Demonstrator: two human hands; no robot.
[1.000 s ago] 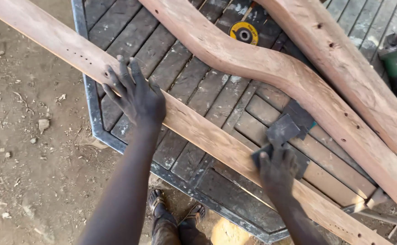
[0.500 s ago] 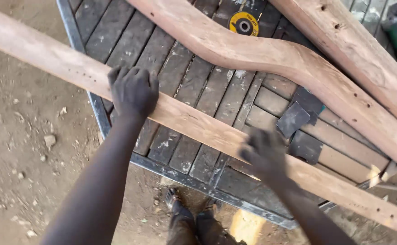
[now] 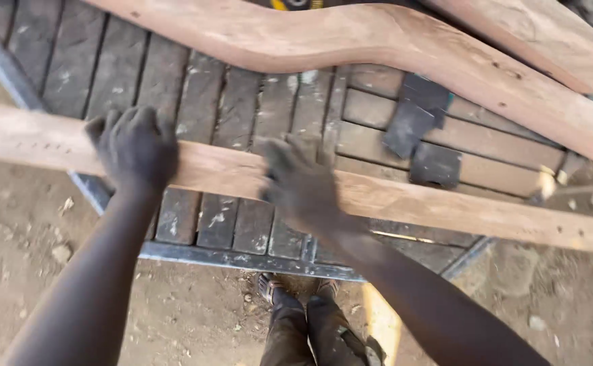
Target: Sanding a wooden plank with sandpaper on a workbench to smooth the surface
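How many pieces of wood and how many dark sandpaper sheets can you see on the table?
Straight wooden plank, under both hands: 1
Curved wooden pieces: 2, the wavy one and the one at the top right
Dark sandpaper sheets: 3, upper, middle, lower
Total: 6

Curved wooden piece (image 3: 391,51) is lying across the slatted table (image 3: 120,61); dark sandpaper sheets (image 3: 421,129) are resting on slats; shoes (image 3: 296,295) are standing on dirt ground (image 3: 12,230).
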